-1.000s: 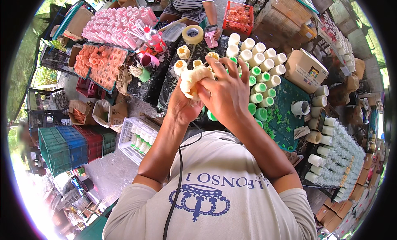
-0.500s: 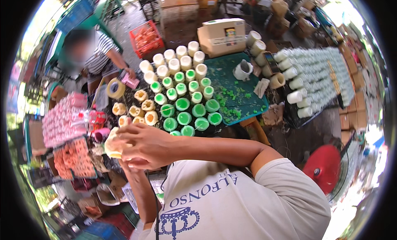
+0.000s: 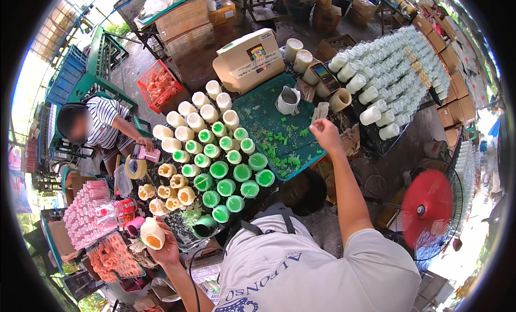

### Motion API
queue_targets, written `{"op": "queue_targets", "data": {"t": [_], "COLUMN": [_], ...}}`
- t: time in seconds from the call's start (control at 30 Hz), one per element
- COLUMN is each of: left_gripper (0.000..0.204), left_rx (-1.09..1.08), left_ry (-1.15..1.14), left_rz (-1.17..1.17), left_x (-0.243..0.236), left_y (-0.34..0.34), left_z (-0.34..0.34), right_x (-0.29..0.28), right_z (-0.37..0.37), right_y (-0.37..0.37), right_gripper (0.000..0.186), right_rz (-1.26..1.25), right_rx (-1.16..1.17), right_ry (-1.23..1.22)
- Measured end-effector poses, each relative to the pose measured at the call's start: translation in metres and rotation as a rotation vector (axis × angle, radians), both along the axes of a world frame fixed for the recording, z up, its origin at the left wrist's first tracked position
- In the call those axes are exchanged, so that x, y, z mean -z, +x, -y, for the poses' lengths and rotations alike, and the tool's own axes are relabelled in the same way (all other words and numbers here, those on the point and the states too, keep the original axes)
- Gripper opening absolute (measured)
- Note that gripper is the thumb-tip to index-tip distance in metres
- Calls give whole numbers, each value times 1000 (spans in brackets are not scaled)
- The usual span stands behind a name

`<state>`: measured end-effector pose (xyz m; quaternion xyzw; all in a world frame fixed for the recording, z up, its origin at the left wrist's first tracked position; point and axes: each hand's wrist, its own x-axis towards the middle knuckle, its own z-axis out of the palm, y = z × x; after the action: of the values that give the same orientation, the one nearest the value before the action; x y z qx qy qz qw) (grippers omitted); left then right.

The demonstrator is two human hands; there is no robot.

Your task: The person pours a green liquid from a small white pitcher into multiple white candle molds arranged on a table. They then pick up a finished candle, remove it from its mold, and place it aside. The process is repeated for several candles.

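My left hand (image 3: pixel 166 246) is wrapped round a hollow cream candle shell (image 3: pixel 152 234), its orange-tinted opening tilted toward me. Beside it on the table are several similar cream shells with jagged rims (image 3: pixel 178 181) and a dark green hollow cylinder (image 3: pixel 204 226). My right hand (image 3: pixel 327 135) reaches over the right edge of a teal tray (image 3: pixel 257 108), fingers loosely bent and apart, nothing visible in them. Just beyond its fingertips lies a pale flat block (image 3: pixel 320 112). Green wax bits (image 3: pixel 284 145) are scattered in the tray, where a whitish pitcher (image 3: pixel 288 100) also stands.
Rows of green-filled candles (image 3: pixel 219 170) and white candles (image 3: pixel 195 121) fill the table's middle. Glass jars (image 3: pixel 395 75) crowd the right, pink candles (image 3: pixel 88 212) the left. A red fan (image 3: pixel 428 208) stands at right. A person in a striped top (image 3: pixel 105 118) works at left.
My hands were together around the cream candle shell. The right hand has let go and swung right to the tray; the left keeps the shell, now lower in view. The view has shifted.
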<state>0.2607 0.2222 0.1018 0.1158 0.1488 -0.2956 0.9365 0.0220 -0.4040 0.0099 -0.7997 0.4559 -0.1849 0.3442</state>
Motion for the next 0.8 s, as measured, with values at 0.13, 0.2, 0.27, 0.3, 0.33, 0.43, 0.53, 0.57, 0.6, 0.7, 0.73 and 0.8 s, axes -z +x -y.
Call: {"op": "queue_targets", "data": {"t": [0.13, 0.2, 0.27, 0.3, 0.33, 0.43, 0.53, 0.57, 0.6, 0.7, 0.73, 0.8], "left_gripper": [67, 66, 65, 63, 60, 59, 56, 56, 55, 58, 58, 58], "left_rx": [234, 300, 374, 419, 430, 428, 397, 365, 368, 224, 205, 164], "left_ry": [125, 311, 391, 403, 458, 608, 621, 626, 598, 658, 623, 526], "left_rz": [-116, -133, -120, -78, -34, -11, -70, -61, -62, -133, -130, -136], "left_x": [-9, -3, 1, 4, 1, 3, -2, -4, -5, -12, -13, -8], "left_y": [36, 47, 48, 46, 41, 30, 13, 7, 6, -4, -5, -9], "left_z": [73, 116, 153, 167, 181, 189, 178, 170, 162, 141, 137, 124], "right_x": [13, 12, 15, 19, 22, 19, 13, 11, 17, 8, 12, 22], "right_z": [97, 147, 187, 203, 215, 234, 238, 239, 246, 236, 237, 229], "right_y": [23, 40, 59, 67, 75, 89, 90, 91, 84, 88, 84, 79], "right_gripper": [45, 59, 71, 75, 79, 83, 77, 76, 79, 84, 83, 77], "right_rz": [-49, -181, -366, -457, -545, -702, -709, -710, -692, -672, -575, -385], "right_rx": [106, 157, 159, 152, 144, 64, 35, 36, 55, 56, 87, 100], "right_ry": [-275, -398, -412, -395, -379, -249, -227, -218, -251, -233, -222, -182]}}
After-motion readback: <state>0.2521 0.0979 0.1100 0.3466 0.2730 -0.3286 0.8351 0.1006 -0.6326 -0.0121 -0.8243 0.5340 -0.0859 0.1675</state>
